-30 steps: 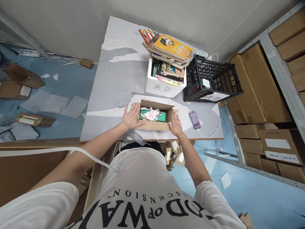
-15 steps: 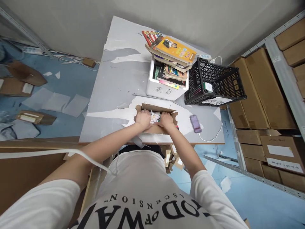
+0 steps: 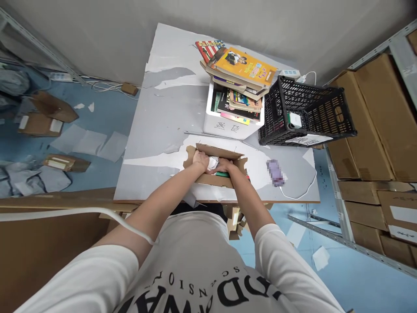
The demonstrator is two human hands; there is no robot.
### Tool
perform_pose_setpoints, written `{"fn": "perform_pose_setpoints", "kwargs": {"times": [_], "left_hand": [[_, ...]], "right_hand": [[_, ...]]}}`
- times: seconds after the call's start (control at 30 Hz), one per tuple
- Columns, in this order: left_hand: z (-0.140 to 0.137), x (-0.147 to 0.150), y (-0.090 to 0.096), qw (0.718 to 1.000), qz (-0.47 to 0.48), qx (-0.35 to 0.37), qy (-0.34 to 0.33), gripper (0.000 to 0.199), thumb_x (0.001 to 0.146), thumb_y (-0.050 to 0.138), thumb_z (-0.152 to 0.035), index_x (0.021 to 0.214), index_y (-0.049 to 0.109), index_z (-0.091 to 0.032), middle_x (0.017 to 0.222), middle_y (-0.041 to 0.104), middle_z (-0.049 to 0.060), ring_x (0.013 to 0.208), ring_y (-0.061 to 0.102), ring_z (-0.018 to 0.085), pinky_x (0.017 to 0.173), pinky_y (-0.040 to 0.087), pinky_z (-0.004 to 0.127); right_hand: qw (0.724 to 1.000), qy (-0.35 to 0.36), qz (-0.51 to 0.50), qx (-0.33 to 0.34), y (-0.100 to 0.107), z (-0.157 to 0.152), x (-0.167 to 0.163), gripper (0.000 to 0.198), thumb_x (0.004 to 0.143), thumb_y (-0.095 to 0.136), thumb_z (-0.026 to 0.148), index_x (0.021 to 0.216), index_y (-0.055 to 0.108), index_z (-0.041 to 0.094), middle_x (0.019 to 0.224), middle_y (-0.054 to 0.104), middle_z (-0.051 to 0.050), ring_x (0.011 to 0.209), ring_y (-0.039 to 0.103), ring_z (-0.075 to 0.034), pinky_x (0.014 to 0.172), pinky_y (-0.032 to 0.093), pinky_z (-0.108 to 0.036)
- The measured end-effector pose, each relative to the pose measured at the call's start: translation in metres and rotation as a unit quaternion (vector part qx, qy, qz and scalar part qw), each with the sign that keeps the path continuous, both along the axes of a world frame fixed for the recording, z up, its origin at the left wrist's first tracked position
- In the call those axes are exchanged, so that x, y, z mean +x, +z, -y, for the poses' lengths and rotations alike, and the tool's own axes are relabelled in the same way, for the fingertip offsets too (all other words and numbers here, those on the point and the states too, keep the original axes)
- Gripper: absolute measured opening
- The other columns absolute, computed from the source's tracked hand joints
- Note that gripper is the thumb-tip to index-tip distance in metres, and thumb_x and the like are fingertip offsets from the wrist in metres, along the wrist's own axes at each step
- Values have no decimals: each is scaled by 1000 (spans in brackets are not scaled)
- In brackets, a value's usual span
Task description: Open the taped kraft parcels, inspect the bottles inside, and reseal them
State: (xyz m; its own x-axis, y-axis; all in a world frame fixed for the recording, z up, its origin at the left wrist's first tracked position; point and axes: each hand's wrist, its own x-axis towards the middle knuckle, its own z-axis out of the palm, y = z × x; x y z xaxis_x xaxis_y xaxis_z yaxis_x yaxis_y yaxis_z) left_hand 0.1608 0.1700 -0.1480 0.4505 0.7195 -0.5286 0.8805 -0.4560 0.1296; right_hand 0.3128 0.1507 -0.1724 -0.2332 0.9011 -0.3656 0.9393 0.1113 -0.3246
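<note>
A small open cardboard box [image 3: 215, 179] sits near the table's front edge, its flaps raised. Crumpled white paper [image 3: 213, 162] shows inside it, and a green edge of something [image 3: 222, 174] lies by the front wall. My left hand [image 3: 201, 160] reaches into the box's left half, against the paper, its fingertips hidden. From the right, my right hand [image 3: 224, 165] is in the box too, thumb and fingers around the near side of the paper.
Behind the box stand a white bin [image 3: 233, 129] piled with books [image 3: 247, 65] and a black plastic crate [image 3: 309, 108]. A phone [image 3: 275, 173] on a white cable lies to the right. Cartons fill the right shelf [image 3: 368, 191]; papers and boxes litter the floor at left.
Both hands have sunk deeper into the box, and the paper sits lower. The right hand has turned inward, uncovering the green edge. The view has shifted slightly.
</note>
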Motion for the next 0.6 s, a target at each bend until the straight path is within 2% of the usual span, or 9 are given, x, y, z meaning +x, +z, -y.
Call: {"fn": "perform_pose_setpoints", "kwargs": {"times": [0.1,0.2,0.27,0.37,0.5,0.6], "left_hand": [[-1,-5,-6,997,44,-59,19,81,52,83,-47,121,57,-13,119,63,21,112,58,34,96,42,41],[-2,-11,-9,995,68,-69,35,58,66,76,-39,116,60,-13,116,65,19,111,60,31,93,46,36],[-1,-13,-8,995,77,-52,40,43,77,66,-34,114,61,-13,118,64,19,114,58,30,95,45,35],[1,-15,-2,993,98,-34,51,34,84,56,-32,112,63,-14,118,64,18,115,58,30,95,45,36],[7,-19,10,989,132,-15,63,31,85,53,-28,112,63,-16,117,65,16,113,60,30,95,46,37],[13,-25,18,966,237,8,105,40,84,56,-27,123,57,-18,120,64,12,113,59,29,96,46,37]], "right_hand": [[998,15,0,-63,-1,6,2,50,71,73,46,109,65,15,108,70,-11,94,66,-23,82,50,-31],[997,13,0,-81,3,10,3,47,72,73,44,108,64,15,112,69,-11,95,65,-24,81,50,-30],[997,5,0,-74,8,12,2,40,75,70,40,108,64,16,110,70,-10,95,66,-24,82,50,-31],[999,-15,2,-50,18,15,0,27,83,62,30,105,65,16,109,70,-12,99,65,-25,86,48,-32],[999,-42,9,-15,33,19,1,23,86,54,22,103,66,14,107,69,-15,102,64,-28,89,47,-35],[998,-61,-20,13,45,23,7,24,86,50,18,105,64,15,110,69,-13,104,63,-26,90,46,-33]]}}
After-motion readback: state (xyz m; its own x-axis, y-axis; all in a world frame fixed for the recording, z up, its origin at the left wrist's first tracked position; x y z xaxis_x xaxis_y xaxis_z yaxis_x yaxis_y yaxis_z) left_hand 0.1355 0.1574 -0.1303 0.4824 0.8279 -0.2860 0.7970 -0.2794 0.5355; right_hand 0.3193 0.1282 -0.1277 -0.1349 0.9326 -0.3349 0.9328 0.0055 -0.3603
